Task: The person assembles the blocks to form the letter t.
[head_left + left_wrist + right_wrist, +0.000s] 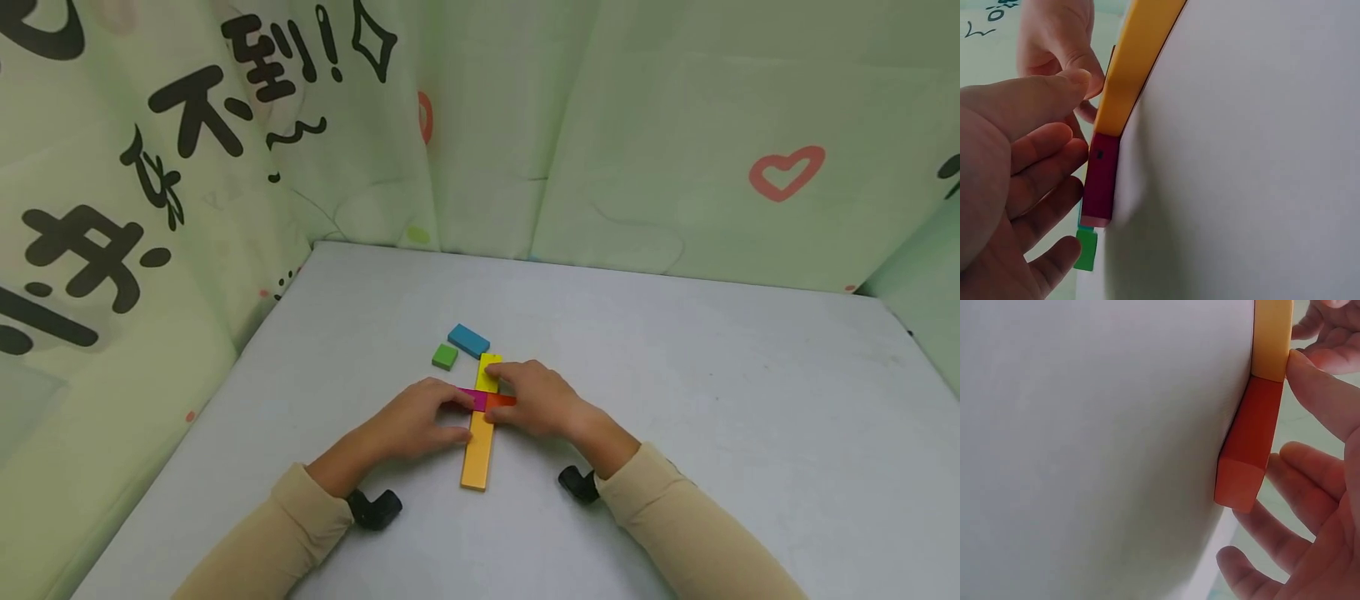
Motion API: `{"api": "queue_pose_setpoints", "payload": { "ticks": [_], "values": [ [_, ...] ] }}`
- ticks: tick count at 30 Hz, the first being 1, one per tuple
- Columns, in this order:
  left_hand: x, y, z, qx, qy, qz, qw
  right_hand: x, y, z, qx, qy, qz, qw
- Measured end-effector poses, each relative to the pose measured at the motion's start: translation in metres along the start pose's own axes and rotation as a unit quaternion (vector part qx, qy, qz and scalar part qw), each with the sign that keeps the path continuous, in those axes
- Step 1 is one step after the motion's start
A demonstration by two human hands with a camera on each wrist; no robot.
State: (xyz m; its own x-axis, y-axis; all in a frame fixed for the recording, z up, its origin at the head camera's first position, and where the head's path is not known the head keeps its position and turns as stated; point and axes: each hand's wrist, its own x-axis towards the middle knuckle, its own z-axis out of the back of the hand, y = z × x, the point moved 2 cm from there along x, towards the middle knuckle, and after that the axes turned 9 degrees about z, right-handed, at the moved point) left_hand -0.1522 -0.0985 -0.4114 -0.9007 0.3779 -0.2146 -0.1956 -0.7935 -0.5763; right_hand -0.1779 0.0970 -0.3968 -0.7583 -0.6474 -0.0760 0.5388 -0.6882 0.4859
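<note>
Near the middle of the head view, six coloured blocks lie on the pale desk (712, 417), four of them joined in a cross. The amber block (477, 454) is the long lower arm, the yellow block (486, 384) the upper one; between them the magenta block (480, 402) lies on the left and the red block (499, 401) on the right, end to end. Up and left of the cross are the blue block (468, 341), just beside the yellow block's top end, and the smaller green block (445, 357).

The left hand (420, 417), left of the cross, has its fingers loosely spread, the thumb apart from them; the fingertips are at the magenta block and the thumb near the amber block's upper part. The right hand (542, 398), on the other side, also has its fingers spread: the forefinger reaches over the yellow block, the thumb is by the top of the amber block, and the red block lies between. Whether each fingertip actually touches is hard to tell.

Beige sleeves (697, 529) enter from the lower corners. A green curtain (645, 150) with black lettering and hearts fills the upper frame.
</note>
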Motion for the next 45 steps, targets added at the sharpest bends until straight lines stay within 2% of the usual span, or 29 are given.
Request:
{"api": "queue_pose_setpoints", "payload": {
  "ticks": [3, 9, 18, 22, 26, 31, 37, 45],
  "values": [
    [0.005, -0.001, 0.006, 0.007, 0.002, 0.009, 0.9999, 0.000, 0.001, 0.000, -0.003, 0.000, -0.002, 1.0000],
    [0.023, -0.002, 0.023, 0.035, -0.013, 0.048, 0.9981, 0.001, 0.001, 0.000, -0.008, 0.002, -0.003, 1.0000],
    [0.056, 0.005, 0.032, 0.083, -0.030, 0.011, 0.9960, 0.001, -0.001, 0.000, -0.006, 0.002, 0.005, 1.0000],
    [0.064, 0.008, 0.034, 0.098, -0.014, 0.006, 0.9951, 0.000, 0.000, 0.000, -0.005, 0.003, 0.003, 1.0000],
    [0.067, 0.010, 0.036, 0.118, -0.002, 0.009, 0.9930, 0.000, 0.001, 0.001, -0.003, 0.004, -0.002, 1.0000],
    [0.067, 0.013, 0.037, 0.151, -0.004, 0.017, 0.9884, 0.000, 0.002, 0.001, -0.005, 0.007, -0.008, 0.9999],
    [0.064, 0.016, 0.039, 0.166, 0.000, 0.032, 0.9857, 0.000, 0.002, 0.001, -0.004, 0.011, -0.012, 0.9999],
    [0.060, 0.020, 0.041, 0.189, -0.017, 0.016, 0.9817, 0.000, 0.001, 0.001, -0.004, 0.010, -0.014, 0.9998]
  ]
}}
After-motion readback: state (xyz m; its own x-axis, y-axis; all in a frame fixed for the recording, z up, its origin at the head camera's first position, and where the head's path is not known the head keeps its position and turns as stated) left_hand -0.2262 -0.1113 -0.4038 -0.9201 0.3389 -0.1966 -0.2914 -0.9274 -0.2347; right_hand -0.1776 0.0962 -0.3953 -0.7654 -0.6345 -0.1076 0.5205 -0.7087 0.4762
